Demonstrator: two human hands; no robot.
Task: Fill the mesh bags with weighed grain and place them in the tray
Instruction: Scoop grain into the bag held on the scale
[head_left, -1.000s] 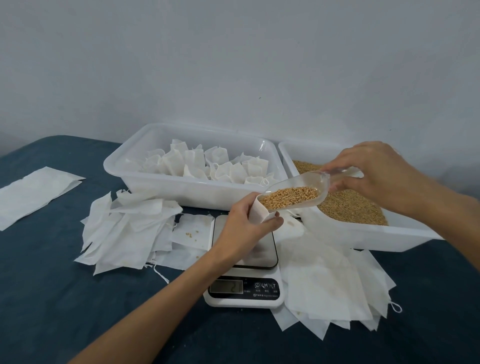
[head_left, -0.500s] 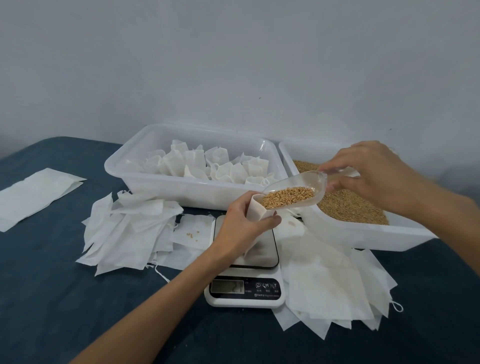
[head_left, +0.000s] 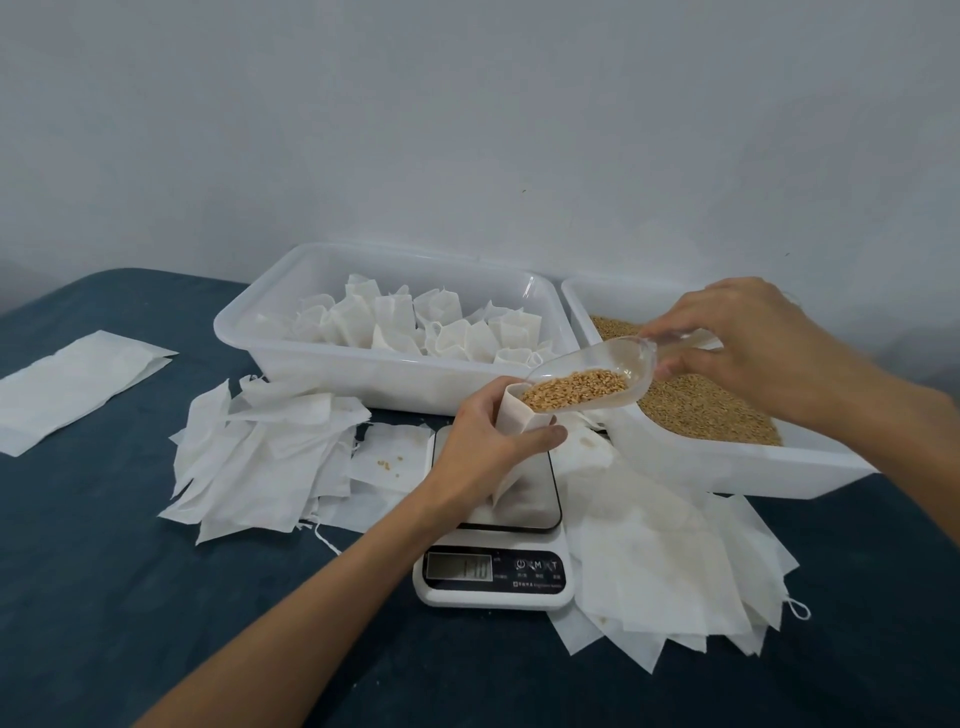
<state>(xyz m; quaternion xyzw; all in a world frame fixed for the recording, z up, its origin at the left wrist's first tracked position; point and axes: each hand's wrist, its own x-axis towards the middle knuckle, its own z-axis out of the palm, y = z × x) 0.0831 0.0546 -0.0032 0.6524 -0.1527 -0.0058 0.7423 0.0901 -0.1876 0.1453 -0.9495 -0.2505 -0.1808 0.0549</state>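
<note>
Left hand gripping mesh bag open on scale; right hand pinching scoop: tip slowly, watching display.

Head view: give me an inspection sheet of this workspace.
Surface: dark blue tabletop.
Job's things: open mesh bag on the scale; clear scoop of grain at its mouth; filled bags in left tray; grain tray on the right.
Clutter: loose empty bags, spilled grains.
Grips: left hand holds bag; right hand holds scoop.
Cables: nothing seen.
Surroundings: plain wall.
</note>
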